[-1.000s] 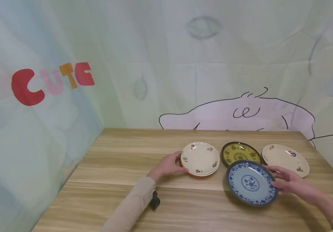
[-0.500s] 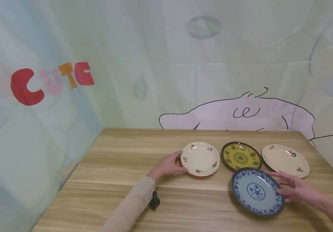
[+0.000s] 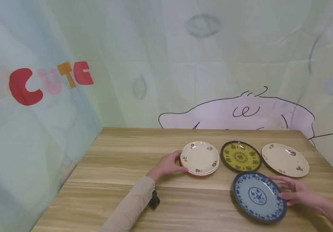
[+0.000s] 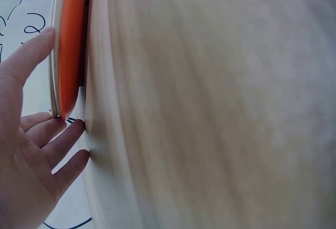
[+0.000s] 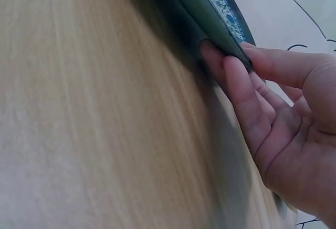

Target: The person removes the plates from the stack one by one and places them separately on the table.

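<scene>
In the head view, my right hand (image 3: 302, 195) pinches the right rim of a blue-and-white patterned plate (image 3: 259, 196), thumb on top and fingers underneath. The right wrist view shows this plate's dark green underside (image 5: 205, 16) raised off the table, a shadow beneath it. My left hand (image 3: 167, 166) rests against the left side of a stack of small white plates (image 3: 199, 158), its thumb and fingers spread along the edge. From the left wrist, an orange plate (image 4: 71, 45) shows below the white ones in that stack.
A yellow-green plate with a dark rim (image 3: 240, 156) lies right of the stack, just behind the blue plate. Farther right is an oval cream plate (image 3: 285, 160). All rest on a wooden table (image 3: 126, 145), with printed cloth (image 3: 143, 64) behind and at the sides.
My right hand has brought the blue-and-white plate toward me and slightly right, off the yellow-green plate it overlapped in view. The left hand and the stack have stayed put.
</scene>
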`<state>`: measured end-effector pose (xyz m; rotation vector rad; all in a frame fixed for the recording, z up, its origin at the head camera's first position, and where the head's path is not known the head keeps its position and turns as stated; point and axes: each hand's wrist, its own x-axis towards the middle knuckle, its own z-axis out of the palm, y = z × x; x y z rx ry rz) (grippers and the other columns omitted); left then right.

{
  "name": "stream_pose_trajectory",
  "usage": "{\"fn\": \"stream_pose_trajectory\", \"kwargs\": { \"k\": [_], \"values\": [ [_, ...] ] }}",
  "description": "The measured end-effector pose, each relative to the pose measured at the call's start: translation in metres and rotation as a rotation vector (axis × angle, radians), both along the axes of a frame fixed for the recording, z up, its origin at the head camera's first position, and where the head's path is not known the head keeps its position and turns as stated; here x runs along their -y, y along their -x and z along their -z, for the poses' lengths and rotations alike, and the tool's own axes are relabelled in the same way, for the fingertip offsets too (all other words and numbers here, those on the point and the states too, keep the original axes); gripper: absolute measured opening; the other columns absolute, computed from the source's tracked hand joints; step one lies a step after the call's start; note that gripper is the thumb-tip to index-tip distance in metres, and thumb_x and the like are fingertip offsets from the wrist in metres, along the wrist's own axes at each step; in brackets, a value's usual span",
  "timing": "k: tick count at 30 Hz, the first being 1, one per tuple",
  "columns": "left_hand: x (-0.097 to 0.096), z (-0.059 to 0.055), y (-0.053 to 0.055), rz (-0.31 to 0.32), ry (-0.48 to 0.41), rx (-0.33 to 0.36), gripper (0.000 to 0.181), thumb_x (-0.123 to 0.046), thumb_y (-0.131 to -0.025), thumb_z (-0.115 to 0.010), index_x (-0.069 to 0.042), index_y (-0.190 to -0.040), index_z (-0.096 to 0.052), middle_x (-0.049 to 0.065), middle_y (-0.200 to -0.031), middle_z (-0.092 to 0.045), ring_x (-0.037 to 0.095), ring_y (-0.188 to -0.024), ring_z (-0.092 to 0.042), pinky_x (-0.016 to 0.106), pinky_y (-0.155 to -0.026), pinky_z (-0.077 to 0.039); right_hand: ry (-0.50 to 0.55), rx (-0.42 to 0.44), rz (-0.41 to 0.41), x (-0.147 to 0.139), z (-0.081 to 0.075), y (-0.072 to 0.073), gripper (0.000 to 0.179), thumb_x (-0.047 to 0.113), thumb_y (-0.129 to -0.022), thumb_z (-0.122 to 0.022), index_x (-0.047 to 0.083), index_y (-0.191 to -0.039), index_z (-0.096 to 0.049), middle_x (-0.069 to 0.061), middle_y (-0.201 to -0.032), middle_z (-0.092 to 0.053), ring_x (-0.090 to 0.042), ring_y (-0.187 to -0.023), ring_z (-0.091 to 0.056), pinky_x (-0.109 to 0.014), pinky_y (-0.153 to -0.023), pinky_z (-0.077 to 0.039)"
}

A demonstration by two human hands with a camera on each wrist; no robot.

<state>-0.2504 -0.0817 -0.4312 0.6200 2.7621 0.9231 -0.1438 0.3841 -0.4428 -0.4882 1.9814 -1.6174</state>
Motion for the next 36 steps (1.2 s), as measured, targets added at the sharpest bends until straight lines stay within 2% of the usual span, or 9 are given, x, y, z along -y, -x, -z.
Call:
{"fn": "stream_pose_trajectory", "kwargs": {
  "k": [4,10,15,19,29,36],
  "values": [
    [0.000,0.000,0.000,0.004,-0.001,-0.005,0.083,-0.044,-0.070,-0.074,-0.007,-0.136,-0.040,0.009,-0.129,-0.052,0.021,-0.120,-0.047,0.037,-0.103,-0.034,-0.012,-0.007,0.001,0.000,0.001,-0.002,0.057,0.004,-0.088,-0.052,0.028,-0.138,-0.037,0.016,-0.114,-0.052,-0.017,-0.090,-0.057,-0.037,-0.067,-0.055],
    [0.000,0.000,0.000,0.008,-0.001,-0.010,0.083,-0.043,-0.070,-0.074,-0.006,-0.136,-0.040,0.009,-0.128,-0.053,0.021,-0.119,-0.048,0.037,-0.103,-0.035,-0.058,0.006,0.018,0.002,0.000,-0.002,0.055,0.007,-0.088,-0.054,0.033,-0.135,-0.040,0.016,-0.112,-0.052,-0.017,-0.091,-0.058,-0.039,-0.067,-0.055],
    [0.000,0.000,0.000,0.008,0.004,-0.014,0.083,-0.043,-0.070,-0.074,-0.006,-0.136,-0.040,0.009,-0.128,-0.053,0.021,-0.118,-0.048,0.037,-0.103,-0.035,-0.103,-0.019,0.033,0.004,0.000,-0.002,0.056,0.009,-0.087,-0.055,0.026,-0.138,-0.038,0.014,-0.112,-0.051,-0.015,-0.091,-0.057,-0.039,-0.066,-0.055],
    [0.000,0.000,0.000,0.003,0.002,-0.005,0.083,-0.043,-0.070,-0.074,-0.007,-0.136,-0.039,0.009,-0.128,-0.053,0.021,-0.119,-0.047,0.037,-0.103,-0.034,-0.153,-0.038,0.043,0.006,-0.003,-0.002,0.056,0.011,-0.087,-0.056,0.020,-0.139,-0.036,0.006,-0.111,-0.050,-0.017,-0.089,-0.057,-0.038,-0.065,-0.055],
    [-0.001,-0.002,-0.001,-0.006,0.002,0.016,0.084,-0.043,-0.071,-0.074,-0.007,-0.137,-0.037,0.009,-0.130,-0.052,0.020,-0.120,-0.046,0.038,-0.104,-0.033,-0.204,-0.113,0.056,0.011,-0.002,0.001,0.055,0.010,-0.086,-0.057,0.024,-0.137,-0.041,-0.006,-0.106,-0.050,-0.016,-0.081,-0.059,-0.035,-0.062,-0.055],
    [-0.001,-0.002,-0.001,-0.001,0.015,0.005,0.084,-0.044,-0.071,-0.073,-0.006,-0.137,-0.038,0.009,-0.129,-0.053,0.020,-0.120,-0.047,0.036,-0.103,-0.034,-0.221,-0.154,0.056,0.012,-0.001,0.002,0.055,0.011,-0.085,-0.059,0.028,-0.135,-0.044,-0.006,-0.101,-0.052,-0.014,-0.078,-0.059,-0.036,-0.059,-0.055]
  ]
}}
